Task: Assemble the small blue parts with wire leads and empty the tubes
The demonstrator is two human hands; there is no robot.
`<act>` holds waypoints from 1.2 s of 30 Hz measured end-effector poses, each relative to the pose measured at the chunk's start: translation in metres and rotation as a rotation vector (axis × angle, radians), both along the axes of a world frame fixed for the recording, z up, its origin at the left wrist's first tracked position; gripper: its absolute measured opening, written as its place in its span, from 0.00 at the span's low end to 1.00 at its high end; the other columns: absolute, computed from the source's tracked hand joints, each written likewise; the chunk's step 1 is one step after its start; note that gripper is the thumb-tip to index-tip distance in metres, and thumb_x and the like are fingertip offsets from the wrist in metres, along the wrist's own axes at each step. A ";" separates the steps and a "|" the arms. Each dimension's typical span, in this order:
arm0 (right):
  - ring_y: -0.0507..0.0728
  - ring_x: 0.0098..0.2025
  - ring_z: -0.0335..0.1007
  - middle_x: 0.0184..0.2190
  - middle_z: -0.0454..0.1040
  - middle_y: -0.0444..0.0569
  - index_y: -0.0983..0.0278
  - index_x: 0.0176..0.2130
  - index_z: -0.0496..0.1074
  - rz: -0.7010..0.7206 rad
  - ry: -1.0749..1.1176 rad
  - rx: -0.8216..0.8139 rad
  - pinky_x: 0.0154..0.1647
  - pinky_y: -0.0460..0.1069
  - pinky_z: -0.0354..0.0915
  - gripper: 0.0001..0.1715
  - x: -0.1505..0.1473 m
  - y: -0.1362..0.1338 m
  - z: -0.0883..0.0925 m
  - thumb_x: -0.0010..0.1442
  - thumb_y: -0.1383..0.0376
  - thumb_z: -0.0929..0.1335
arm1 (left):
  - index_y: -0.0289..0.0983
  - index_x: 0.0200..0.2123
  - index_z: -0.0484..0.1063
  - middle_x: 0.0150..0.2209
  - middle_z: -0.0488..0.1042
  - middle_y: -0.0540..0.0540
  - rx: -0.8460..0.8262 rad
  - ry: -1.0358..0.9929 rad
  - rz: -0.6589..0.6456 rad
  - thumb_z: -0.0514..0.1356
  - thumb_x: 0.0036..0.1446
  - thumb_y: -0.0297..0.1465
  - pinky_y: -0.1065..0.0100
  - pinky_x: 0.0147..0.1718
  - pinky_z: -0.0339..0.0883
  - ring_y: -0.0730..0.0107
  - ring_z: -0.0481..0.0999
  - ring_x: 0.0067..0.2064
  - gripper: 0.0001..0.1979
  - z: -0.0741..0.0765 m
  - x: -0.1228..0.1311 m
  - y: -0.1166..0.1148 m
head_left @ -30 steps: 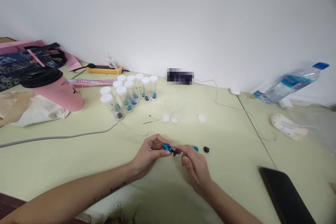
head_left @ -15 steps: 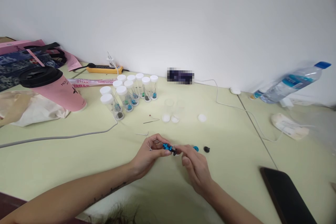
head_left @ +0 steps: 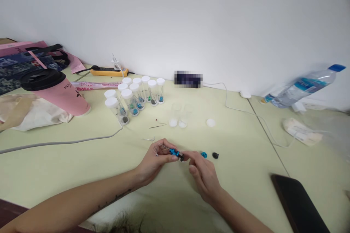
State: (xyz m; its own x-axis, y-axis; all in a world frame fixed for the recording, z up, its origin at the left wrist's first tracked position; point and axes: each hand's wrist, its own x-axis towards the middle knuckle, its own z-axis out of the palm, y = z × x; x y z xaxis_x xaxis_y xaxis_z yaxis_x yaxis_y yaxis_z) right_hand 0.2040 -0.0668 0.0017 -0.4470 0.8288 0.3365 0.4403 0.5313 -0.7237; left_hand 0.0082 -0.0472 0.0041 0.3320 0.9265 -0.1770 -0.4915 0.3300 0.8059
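Note:
My left hand (head_left: 154, 160) pinches a thin metal pin with small blue beads (head_left: 174, 151) threaded on it, held just above the pale green table (head_left: 82, 164). My right hand (head_left: 201, 173) meets it from the right, fingertips pinched on a dark bead (head_left: 182, 157) at the pin's end. A loose blue bead (head_left: 203, 154) and a black bead (head_left: 215, 155) lie on the table just right of my right fingers. Two more metal pins (head_left: 157, 126) lie beyond my left hand.
Several white-capped clear tubes (head_left: 133, 98) with beads stand at centre left. Open tubes and white caps (head_left: 179, 118) sit behind my hands. A pink cup (head_left: 58, 93), a cloth bag, a grey cable (head_left: 68, 141), a water bottle (head_left: 302, 87) and a black phone (head_left: 296, 200) surround the space.

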 end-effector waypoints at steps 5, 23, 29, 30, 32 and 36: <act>0.55 0.36 0.68 0.38 0.71 0.51 0.62 0.55 0.62 -0.018 0.004 0.004 0.37 0.49 0.64 0.21 0.001 0.000 -0.001 0.68 0.59 0.53 | 0.34 0.32 0.70 0.35 0.78 0.47 -0.013 0.003 0.000 0.68 0.45 0.21 0.67 0.43 0.65 0.70 0.76 0.38 0.11 0.000 0.000 0.000; 0.55 0.38 0.69 0.39 0.71 0.51 0.61 0.54 0.63 -0.032 0.014 0.031 0.39 0.49 0.65 0.20 -0.001 0.000 0.001 0.68 0.61 0.54 | 0.35 0.31 0.70 0.34 0.78 0.47 -0.023 0.002 0.018 0.69 0.43 0.23 0.66 0.43 0.65 0.69 0.76 0.37 0.12 0.002 0.001 0.001; 0.55 0.38 0.69 0.39 0.71 0.50 0.60 0.55 0.63 -0.028 0.030 0.000 0.39 0.49 0.64 0.20 -0.001 0.001 0.001 0.68 0.61 0.54 | 0.35 0.31 0.70 0.34 0.78 0.47 -0.017 0.000 0.008 0.69 0.44 0.22 0.67 0.42 0.65 0.70 0.76 0.37 0.12 0.001 0.000 0.000; 0.55 0.38 0.69 0.39 0.71 0.50 0.60 0.55 0.63 -0.028 0.027 0.004 0.38 0.49 0.65 0.20 -0.001 0.001 0.001 0.68 0.61 0.54 | 0.35 0.31 0.70 0.34 0.78 0.47 -0.016 0.002 0.008 0.69 0.44 0.22 0.67 0.42 0.65 0.70 0.76 0.37 0.12 0.001 0.000 0.000; 0.56 0.39 0.69 0.39 0.71 0.51 0.61 0.54 0.63 -0.021 0.023 0.011 0.39 0.50 0.65 0.20 -0.001 0.000 0.001 0.68 0.62 0.54 | 0.35 0.31 0.70 0.34 0.78 0.46 -0.021 0.007 0.003 0.69 0.44 0.22 0.67 0.42 0.65 0.70 0.76 0.37 0.11 0.001 0.000 0.000; 0.56 0.38 0.69 0.38 0.71 0.51 0.61 0.54 0.63 -0.035 0.019 0.012 0.39 0.50 0.65 0.20 -0.001 0.000 0.001 0.68 0.61 0.54 | 0.35 0.31 0.70 0.34 0.78 0.46 -0.027 0.008 0.001 0.69 0.44 0.22 0.67 0.42 0.65 0.70 0.76 0.37 0.12 0.002 0.000 0.000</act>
State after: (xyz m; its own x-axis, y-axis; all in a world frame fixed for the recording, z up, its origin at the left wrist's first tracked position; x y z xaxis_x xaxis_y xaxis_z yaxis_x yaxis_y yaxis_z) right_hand 0.2034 -0.0664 0.0030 -0.4113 0.8397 0.3547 0.4447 0.5245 -0.7261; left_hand 0.0083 -0.0468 0.0061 0.3292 0.9218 -0.2046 -0.4852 0.3511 0.8009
